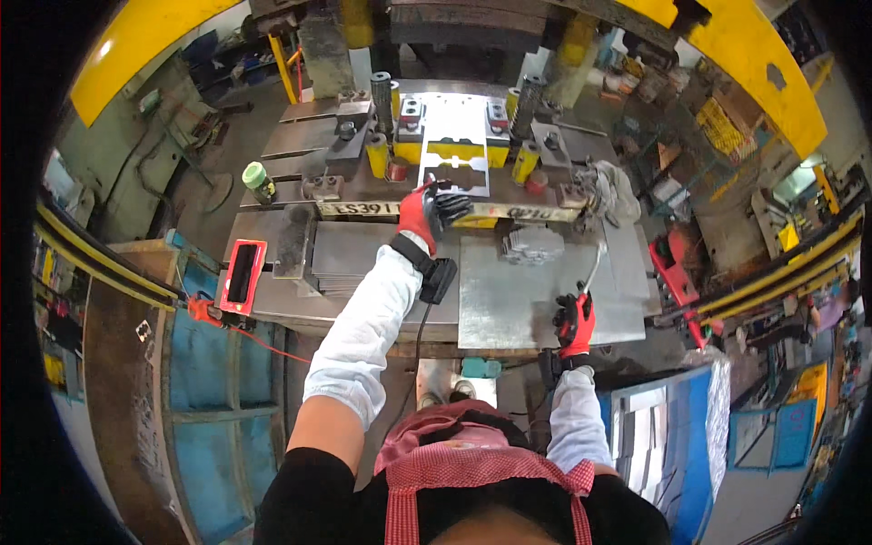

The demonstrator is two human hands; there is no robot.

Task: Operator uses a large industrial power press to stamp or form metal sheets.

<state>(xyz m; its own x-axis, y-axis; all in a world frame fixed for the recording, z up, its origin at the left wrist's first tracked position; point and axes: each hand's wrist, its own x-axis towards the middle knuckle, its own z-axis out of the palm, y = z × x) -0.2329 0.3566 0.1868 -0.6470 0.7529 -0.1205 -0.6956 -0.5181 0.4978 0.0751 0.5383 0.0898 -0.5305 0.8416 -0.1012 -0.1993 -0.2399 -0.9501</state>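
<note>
My left hand (433, 214), in a red and black glove, reaches to the near end of a bright cut-out metal strip (457, 123) lying in the press die. Its fingers stretch to the right and look apart; whether they touch the strip I cannot tell. My right hand (574, 324), gloved the same way, is closed round a thin light-coloured rod (596, 264), which points away from me over a flat metal sheet (513, 304). At that sheet's far edge lies a pile of small metal pieces (532, 243).
Posts and yellow blocks (527, 162) surround the strip. Stacked plates (350, 259) lie left of the sheet. A red-framed tray (242, 277) and a green-capped bottle (258, 182) are further left; a grey rag (616, 193) hangs at right. Blue bins (227, 368) stand beside the bench.
</note>
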